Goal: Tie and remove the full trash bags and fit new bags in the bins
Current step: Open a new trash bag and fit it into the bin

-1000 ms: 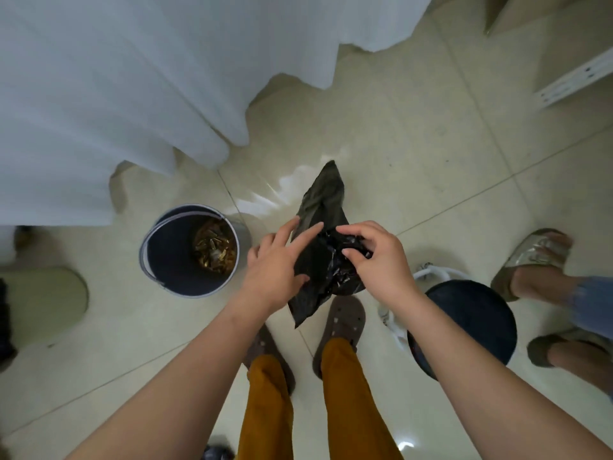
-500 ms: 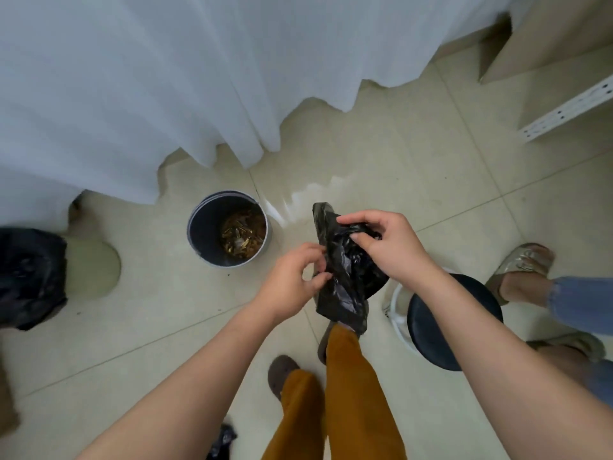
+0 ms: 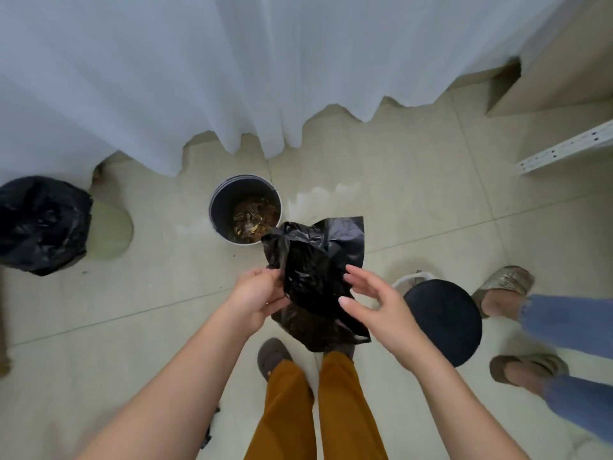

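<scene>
Black crumpled plastic trash bag (image 3: 315, 280) hangs in mid-air right in front of me, above my feet, and it is the closest thing to my hands. My left hand (image 3: 257, 298) pinches the bag's left edge, fingers curled against the plastic. My right hand (image 3: 374, 307) sits just beside the bag on its right with the fingers spread and relaxed; whether the fingertips touch the plastic I cannot tell. Below the bag I see my mustard-orange trouser legs (image 3: 318, 410) and dark brown clog shoes (image 3: 272, 356) on the pale glossy tiled floor (image 3: 414, 220).

Just to the right of my right hand stands a round stool with a dark navy seat (image 3: 444, 322), its white frame showing at the upper left edge. Further right are another person's feet in tan sandals (image 3: 507, 283) and frayed blue jeans legs (image 3: 570, 323).

Beyond the bag, near its upper left corner, stands a small round dark grey bin (image 3: 245, 209) with no liner, brownish-gold scraps lying in its bottom. Well apart on the far left sits a pale green bin fitted with a black bag (image 3: 43, 224). Behind both bins hangs a white sheer curtain (image 3: 232, 68), its hem reaching the floor. At the far right a white perforated metal rail (image 3: 567, 147) lies beside a beige cabinet (image 3: 570, 61).
</scene>
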Available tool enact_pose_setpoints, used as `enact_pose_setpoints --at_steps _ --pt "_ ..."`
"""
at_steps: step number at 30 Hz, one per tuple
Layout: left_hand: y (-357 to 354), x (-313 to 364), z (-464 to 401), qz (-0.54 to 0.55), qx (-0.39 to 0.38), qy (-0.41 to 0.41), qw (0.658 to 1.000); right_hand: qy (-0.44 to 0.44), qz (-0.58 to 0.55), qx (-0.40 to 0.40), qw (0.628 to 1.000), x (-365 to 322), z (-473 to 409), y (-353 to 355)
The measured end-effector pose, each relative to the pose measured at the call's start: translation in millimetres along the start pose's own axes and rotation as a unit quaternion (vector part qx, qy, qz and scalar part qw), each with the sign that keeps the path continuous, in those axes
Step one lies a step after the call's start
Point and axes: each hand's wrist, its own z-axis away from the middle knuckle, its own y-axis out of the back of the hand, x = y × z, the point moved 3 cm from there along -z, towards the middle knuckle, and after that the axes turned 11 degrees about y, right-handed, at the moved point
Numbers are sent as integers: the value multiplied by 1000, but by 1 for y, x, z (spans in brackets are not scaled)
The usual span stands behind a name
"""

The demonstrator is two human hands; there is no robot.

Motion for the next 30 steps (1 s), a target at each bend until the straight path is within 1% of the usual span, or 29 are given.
enact_pose_setpoints --at_steps 2,6,7,10,11,12,14,15,16,18,20,24,27,30 --pt "5 -1 4 5 -3 8 1000 -25 17 -45 999 4 -2 -14" --pt "14 -1 11 47 -18 14 999 -45 55 -82 994 3 -13 -29" --pt "15 0 13 72 -39 13 997 -50 60 -86 993 3 -17 -31" --pt "18 3 21 162 -159 -6 974 -56 69 -75 993 -3 -24 -37" --pt "20 4 24 165 -181 -23 969 -56 53 -64 995 -6 -26 -38" --pt "22 3 25 141 -183 -50 972 -63 19 -49 997 -10 -28 -40" --pt "25 -3 28 32 -138 -109 984 -99 -92 -16 991 -18 -30 -43" --pt "26 -8 29 -12 -124 -119 985 -112 -145 -9 983 -22 -31 -45" --pt "25 -15 30 -34 -128 -116 984 -117 -182 -9 976 -27 -32 -47" --pt "22 -24 33 -36 -154 -100 982 -117 -229 -15 966 -35 -32 -52" --pt "19 -26 34 -20 -146 -113 983 -121 -258 -14 959 -41 -32 -56" --pt "14 -23 30 8 -82 -161 984 -113 -276 3 954 -48 -37 -61" --pt "12 -17 31 -4 -74 -183 980 -105 -283 8 953 -49 -39 -60" --pt "13 -12 30 -14 -55 -186 981 -105 -278 36 954 -43 -41 -56"
